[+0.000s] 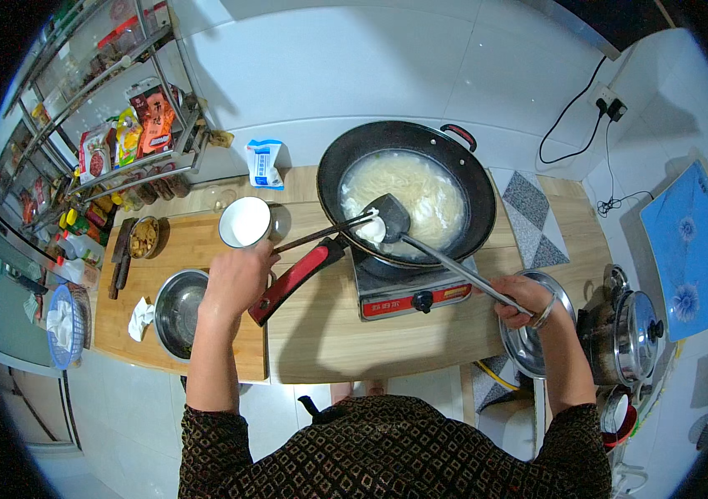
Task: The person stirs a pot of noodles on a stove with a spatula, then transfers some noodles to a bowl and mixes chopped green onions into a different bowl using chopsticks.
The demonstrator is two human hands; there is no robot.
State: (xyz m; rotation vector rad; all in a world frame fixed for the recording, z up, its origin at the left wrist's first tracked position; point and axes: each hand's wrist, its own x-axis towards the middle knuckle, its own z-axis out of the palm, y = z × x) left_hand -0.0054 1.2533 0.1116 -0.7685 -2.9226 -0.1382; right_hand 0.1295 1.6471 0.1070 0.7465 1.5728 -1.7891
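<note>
In front of me a black wok (pixel 335 163) stands on a portable gas stove (pixel 391 300). Pale noodles (pixel 410 178) lie in cloudy liquid inside it. My left hand (pixel 238 277) grips a pair of dark chopsticks (pixel 310 236), whose tips touch a white lump, perhaps a poached egg (pixel 371 228), near the wok's front. Right beside that lump is the dark blade of a spatula (pixel 389 215). My right hand (pixel 525 299) holds the spatula by its metal handle. The wok's red and black handle (pixel 297 280) points toward me, close to my left hand.
A white bowl (pixel 245 222) and a steel basin (pixel 182 315) stand left, by a cutting board (pixel 142 349). A cleaver (pixel 122 243) lies beside a small bowl of brown food (pixel 143 238). At right are a metal lid (pixel 525 349) and a lidded pot (pixel 619 337).
</note>
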